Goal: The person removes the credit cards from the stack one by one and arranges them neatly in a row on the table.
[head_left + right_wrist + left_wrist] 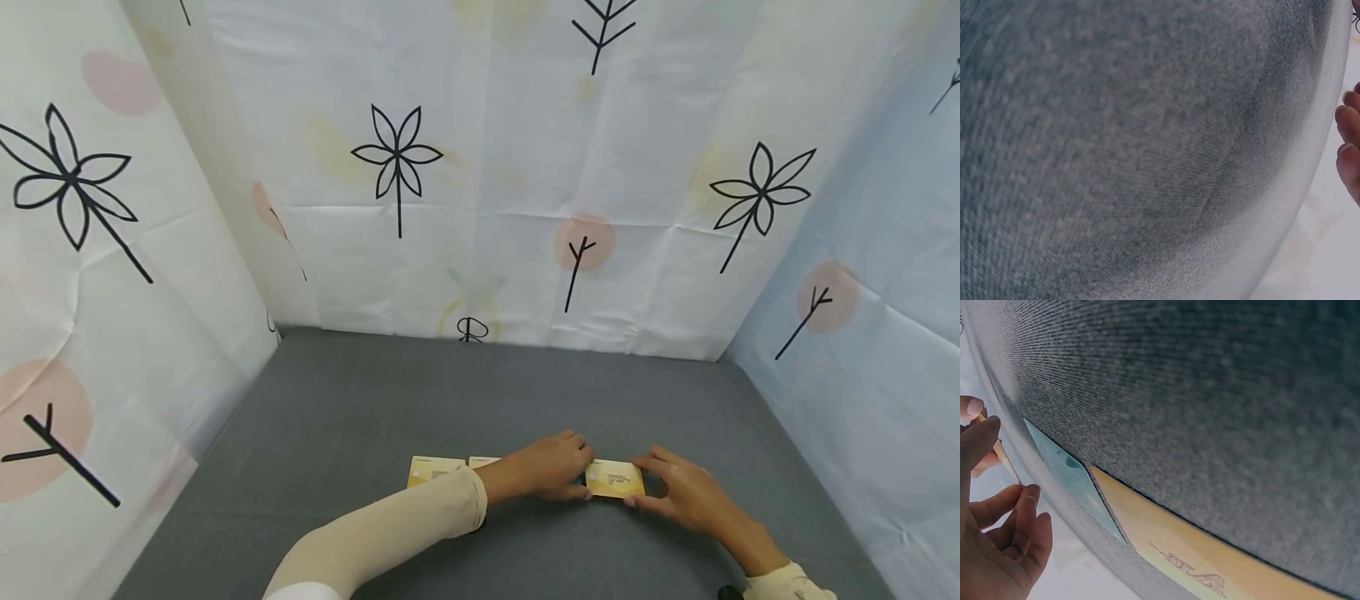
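Observation:
In the head view, my left hand (551, 467) and right hand (682, 492) hold a yellow printed card (615, 479) between them. The left thumb and fingers pinch its left end; the right thumb and fingers grip its right corners. The left wrist view shows this card (1004, 454) edge-on, raised between the fingers of two hands. A teal card (1072, 475) lies on the cloth beside another yellow card (1197, 544). More of the row, a left yellow card (431, 468) and a partly covered one (482, 461), shows behind the left forearm.
Dark grey cloth (420, 392) covers the table. White patterned sheets (510, 158) hang behind it and along both sides. My left sleeve (390, 525) reaches across the table's front and hides part of the card row. Only fingertips (1349, 122) show at the right wrist view's edge.

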Available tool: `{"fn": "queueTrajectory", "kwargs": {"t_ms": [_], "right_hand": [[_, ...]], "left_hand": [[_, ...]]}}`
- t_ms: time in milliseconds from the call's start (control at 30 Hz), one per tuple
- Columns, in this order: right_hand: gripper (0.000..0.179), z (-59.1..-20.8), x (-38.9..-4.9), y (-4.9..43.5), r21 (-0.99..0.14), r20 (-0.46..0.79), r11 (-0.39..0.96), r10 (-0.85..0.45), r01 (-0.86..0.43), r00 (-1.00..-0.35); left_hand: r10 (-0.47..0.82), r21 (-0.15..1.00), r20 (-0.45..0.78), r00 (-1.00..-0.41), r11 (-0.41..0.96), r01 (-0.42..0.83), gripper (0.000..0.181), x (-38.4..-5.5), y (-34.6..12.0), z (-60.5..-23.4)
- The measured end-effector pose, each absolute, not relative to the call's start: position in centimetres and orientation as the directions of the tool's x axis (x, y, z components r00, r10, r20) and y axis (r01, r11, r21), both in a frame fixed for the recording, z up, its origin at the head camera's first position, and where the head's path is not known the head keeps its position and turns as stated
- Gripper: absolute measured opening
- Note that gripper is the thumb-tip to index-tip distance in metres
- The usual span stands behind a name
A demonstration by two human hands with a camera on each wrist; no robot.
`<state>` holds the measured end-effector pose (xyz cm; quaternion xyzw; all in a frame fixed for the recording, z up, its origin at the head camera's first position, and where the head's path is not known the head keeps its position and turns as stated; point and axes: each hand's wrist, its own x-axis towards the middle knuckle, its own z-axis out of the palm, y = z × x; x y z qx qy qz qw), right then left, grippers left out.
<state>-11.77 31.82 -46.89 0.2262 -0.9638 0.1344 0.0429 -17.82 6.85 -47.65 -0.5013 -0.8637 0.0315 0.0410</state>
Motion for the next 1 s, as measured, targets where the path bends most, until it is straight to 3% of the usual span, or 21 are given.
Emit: {"fn": "queueTrajectory", "kwargs": {"t_ms": [1000], "right_hand": [[0.05,-47.1,-11.3,32.7,-0.218,0.154,0.867,-0.423,-0.449,-0.893]], "left_hand": [[0.84,-0.083,-0.012,-0.542,0.539,0.838,0.05,-17.5,8.5,-48.3]]}}
